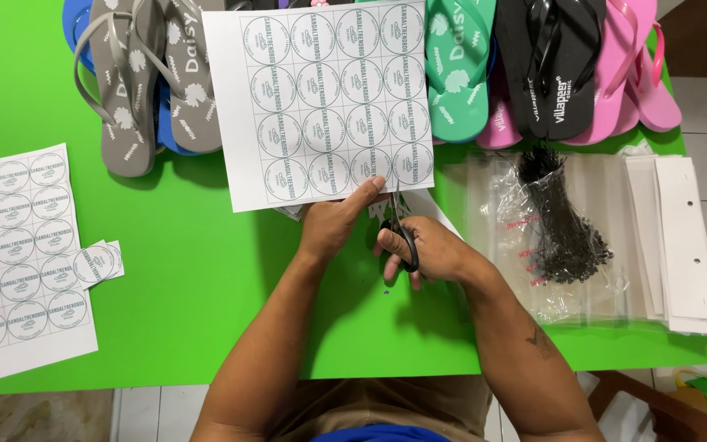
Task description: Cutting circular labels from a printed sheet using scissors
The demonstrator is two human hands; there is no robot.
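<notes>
The person is cutting round labels out of a printed sheet point(321, 102), and the cut is being started at the sheet's lower edge. The left hand point(333, 225) is pinching that lower edge, thumb on top and fingers curled under, holding the paper raised above the green worktop point(190, 270). The right hand point(431, 250) is closed through the black handles of the scissors point(403, 233), just below the sheet; the blades are pointing up at the bottom row of circles, and how wide they are gaping is hard to tell. Left of the sheet, a second label sheet point(18, 262) is lying flat with loose cut labels point(98, 263) beside it. To my judgement, the next move is calling for steady feeding of the paper along a grid line between circles.
</notes>
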